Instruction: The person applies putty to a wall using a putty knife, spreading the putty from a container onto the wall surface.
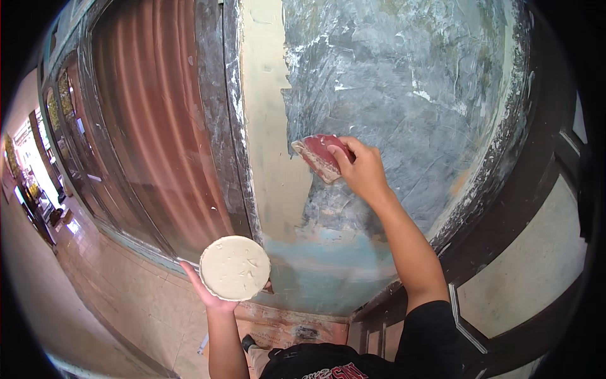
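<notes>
My left hand [211, 299] holds up a round tub of cream-coloured putty [235, 268] from below, its thumb stretched along the side. The putty's top is mostly smooth with a few ridges; the tub's body is hidden under it. In my right hand [365, 167] is a red putty spreader [323, 150], gripped by its back edge, with putty smeared along its working edge. That edge lies at or very near the wall [391, 126], which is patchy grey and blue-green. A cream putty strip [271, 145] runs down the wall's left side, beside the spreader.
Left of the wall stands a dark wooden frame [218, 107] with glass and a reddish curtain [148, 95] behind it. Dark wooden panelling [530, 196] borders the right. Stained cardboard [293, 325] covers the floor by my feet. Pale floor tiles [139, 297] extend left toward a bright opening.
</notes>
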Demonstrator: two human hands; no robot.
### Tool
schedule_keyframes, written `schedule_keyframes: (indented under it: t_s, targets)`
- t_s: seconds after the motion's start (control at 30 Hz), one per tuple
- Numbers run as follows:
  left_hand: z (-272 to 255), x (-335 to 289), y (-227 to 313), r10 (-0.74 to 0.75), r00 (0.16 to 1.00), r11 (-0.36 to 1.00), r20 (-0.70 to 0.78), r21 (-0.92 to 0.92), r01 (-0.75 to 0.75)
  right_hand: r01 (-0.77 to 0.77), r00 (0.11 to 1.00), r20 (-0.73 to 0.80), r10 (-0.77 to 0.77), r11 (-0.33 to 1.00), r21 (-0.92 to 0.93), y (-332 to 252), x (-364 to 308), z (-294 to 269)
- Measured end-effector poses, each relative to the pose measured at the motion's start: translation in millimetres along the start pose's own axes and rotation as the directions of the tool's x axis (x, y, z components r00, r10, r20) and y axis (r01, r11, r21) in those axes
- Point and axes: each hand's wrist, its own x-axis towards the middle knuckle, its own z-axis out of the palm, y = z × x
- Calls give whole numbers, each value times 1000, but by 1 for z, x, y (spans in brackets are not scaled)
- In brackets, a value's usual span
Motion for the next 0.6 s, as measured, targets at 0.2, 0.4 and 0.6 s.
schedule_keyframes:
  t_s: [0.2, 0.4, 0.6]
  targets:
    - [2, 4, -4, -15, 1000, 998, -14, -56, 14, 182, 899, 436, -42, 941, -285, 18, -65, 23]
    - [15, 2, -6, -49, 992, 997, 118, 68, 42, 71, 981, 194, -18, 961, -267, 8, -17, -1]
    - [50, 16, -6, -135, 972, 990, 192, -13, 140, -98, 995, 9, 98, 979, 178, -9, 25, -52]
